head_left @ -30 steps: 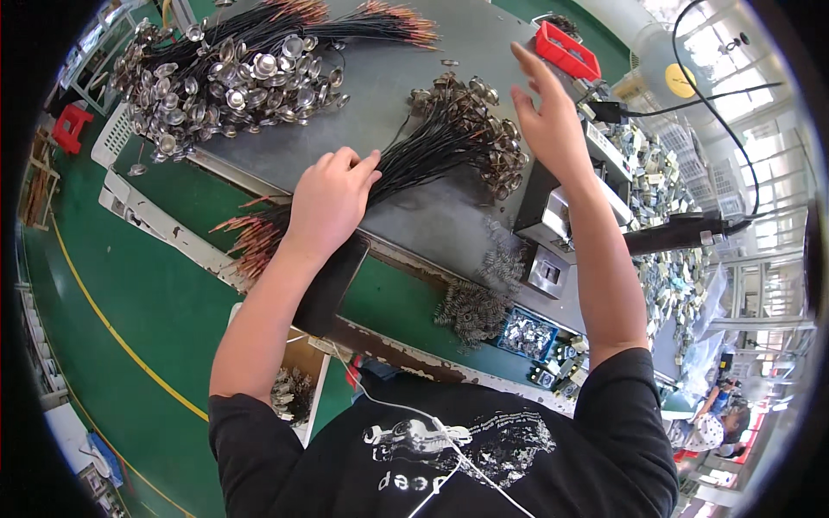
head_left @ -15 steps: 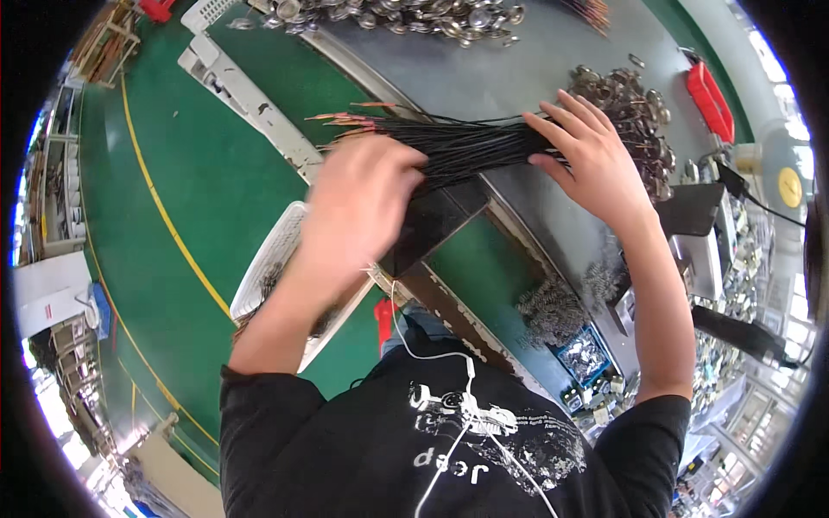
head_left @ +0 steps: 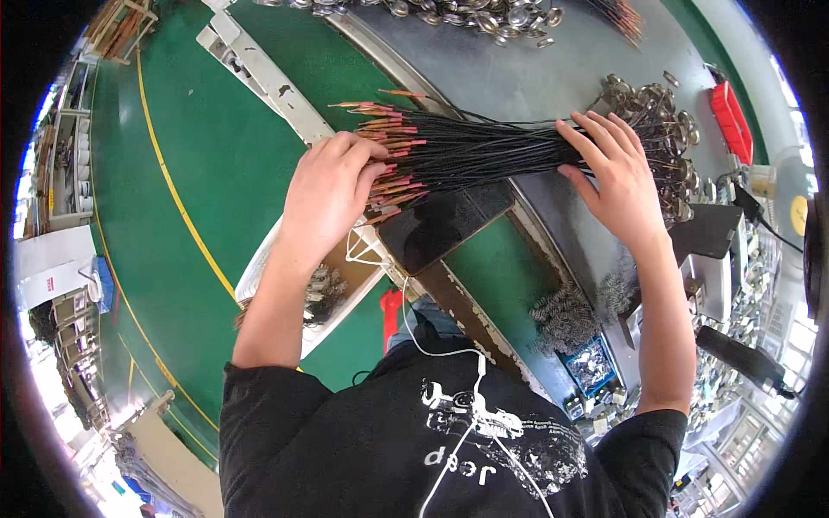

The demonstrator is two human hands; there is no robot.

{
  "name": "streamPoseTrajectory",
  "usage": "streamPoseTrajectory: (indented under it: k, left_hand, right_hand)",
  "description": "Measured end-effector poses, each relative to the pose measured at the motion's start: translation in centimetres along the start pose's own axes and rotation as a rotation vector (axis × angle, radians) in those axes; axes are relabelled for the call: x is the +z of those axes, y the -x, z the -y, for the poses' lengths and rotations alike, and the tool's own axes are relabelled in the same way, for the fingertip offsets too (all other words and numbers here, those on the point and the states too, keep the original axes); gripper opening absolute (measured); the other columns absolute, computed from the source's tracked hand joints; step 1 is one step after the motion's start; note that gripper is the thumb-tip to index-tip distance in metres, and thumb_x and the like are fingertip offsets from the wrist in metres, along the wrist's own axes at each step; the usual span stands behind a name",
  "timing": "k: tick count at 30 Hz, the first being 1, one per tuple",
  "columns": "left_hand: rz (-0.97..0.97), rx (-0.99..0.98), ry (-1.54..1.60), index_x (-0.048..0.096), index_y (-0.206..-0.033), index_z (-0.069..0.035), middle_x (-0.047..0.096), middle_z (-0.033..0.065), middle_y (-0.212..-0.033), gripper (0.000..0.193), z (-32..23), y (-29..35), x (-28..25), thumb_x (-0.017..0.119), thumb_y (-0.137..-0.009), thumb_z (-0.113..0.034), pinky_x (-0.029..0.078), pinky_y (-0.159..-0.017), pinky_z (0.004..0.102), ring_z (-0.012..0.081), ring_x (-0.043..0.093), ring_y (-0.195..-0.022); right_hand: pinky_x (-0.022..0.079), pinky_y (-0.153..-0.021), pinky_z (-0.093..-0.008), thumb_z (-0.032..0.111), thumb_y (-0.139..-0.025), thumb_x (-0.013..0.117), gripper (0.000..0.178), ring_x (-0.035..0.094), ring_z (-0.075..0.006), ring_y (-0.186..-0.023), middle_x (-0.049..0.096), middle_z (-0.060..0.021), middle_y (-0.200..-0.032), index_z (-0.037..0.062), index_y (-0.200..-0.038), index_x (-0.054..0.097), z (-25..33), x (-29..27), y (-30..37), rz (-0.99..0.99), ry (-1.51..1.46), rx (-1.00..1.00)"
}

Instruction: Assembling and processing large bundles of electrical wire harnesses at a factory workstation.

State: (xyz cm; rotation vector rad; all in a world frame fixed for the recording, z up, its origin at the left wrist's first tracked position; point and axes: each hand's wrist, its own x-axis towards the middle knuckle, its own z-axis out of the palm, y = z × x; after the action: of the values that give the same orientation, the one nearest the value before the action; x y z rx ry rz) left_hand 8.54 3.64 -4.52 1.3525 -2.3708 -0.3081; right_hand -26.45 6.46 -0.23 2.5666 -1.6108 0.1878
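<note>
A thick bundle of thin black wires [head_left: 492, 151] stretches across between my hands. Its left ends fan out into many reddish-brown tips [head_left: 397, 129]. Bent fingers of my left hand [head_left: 332, 190] close on some of these tips, with the thumb on the near side; the exact wires pinched are partly hidden. At the other end, my right hand [head_left: 615, 173] lies over the bundle, fingers on the far side and thumb on the near side, holding it against the grey metal table. Round shiny metal parts [head_left: 669, 129] are heaped just beyond the right hand, where the wires run in.
Below the bundle lies a dark flat panel [head_left: 445, 229] bridging table edges. A white basket [head_left: 345, 302] with wiry parts stands near my left forearm. More metal parts [head_left: 484, 13] pile at the far side. A red bin [head_left: 732, 123] and grey coiled parts [head_left: 566, 315] are to the right.
My left hand has drawn back left from over the bundle to the wire tips, which now show fanned out. My right hand stays on the bundle. The whole view has shifted slightly.
</note>
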Motion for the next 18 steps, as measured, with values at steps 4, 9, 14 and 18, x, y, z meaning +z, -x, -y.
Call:
streamPoseTrajectory:
  k: [4, 9, 14, 18]
  left_hand:
    - [0.064, 0.006, -0.01, 0.067, -0.097, -0.007, 0.064, 0.0088, -0.097, 0.011, -0.26, 0.22, -0.31, 0.066, -0.088, -0.014, 0.049, -0.087, 0.0411, 0.03, 0.061, -0.095]
    - [0.046, 0.019, -0.004, 0.065, -0.096, -0.007, 0.062, 0.0094, -0.094, 0.01, -0.55, 0.37, -0.3, 0.066, -0.088, -0.013, 0.048, -0.087, 0.0412, 0.0302, 0.061, -0.095]
    - [0.012, 0.062, -0.02, 0.064, -0.098, -0.006, 0.062, 0.0099, -0.095, 0.012, -0.5, 0.41, -0.24, 0.066, -0.088, -0.012, 0.048, -0.086, 0.0416, 0.0304, 0.061, -0.095]
    - [0.027, 0.047, -0.014, 0.064, -0.101, -0.005, 0.063, 0.0103, -0.096, 0.014, -0.43, 0.42, 0.06, 0.065, -0.088, -0.012, 0.049, -0.086, 0.0424, 0.0309, 0.061, -0.095]
  right_hand:
    - [0.036, -0.115, -0.0472, 0.022, -0.088, 0.069, 0.052, 0.05, -0.0328, -0.13, 0.057, -0.0121, -0.138, 0.012, -0.137, 0.056, 0.02, 0.02, 0.12, 0.007, 0.001, -0.005]
    - [0.036, -0.115, -0.0469, 0.022, -0.088, 0.069, 0.052, 0.05, -0.0323, -0.13, 0.056, -0.0117, -0.139, 0.0118, -0.137, 0.056, 0.17, 0.05, 0.28, 0.005, 0.002, -0.005]
    - [0.035, -0.115, -0.0469, 0.022, -0.088, 0.069, 0.051, 0.05, -0.0314, -0.13, 0.056, -0.0112, -0.139, 0.0114, -0.137, 0.057, 0.22, 0.12, 0.27, -0.001, 0.011, -0.007]
    - [0.035, -0.115, -0.047, 0.022, -0.088, 0.069, 0.051, 0.05, -0.0311, -0.13, 0.056, -0.0114, -0.139, 0.0112, -0.136, 0.057, 0.31, 0.13, 0.39, -0.004, 0.018, -0.005]
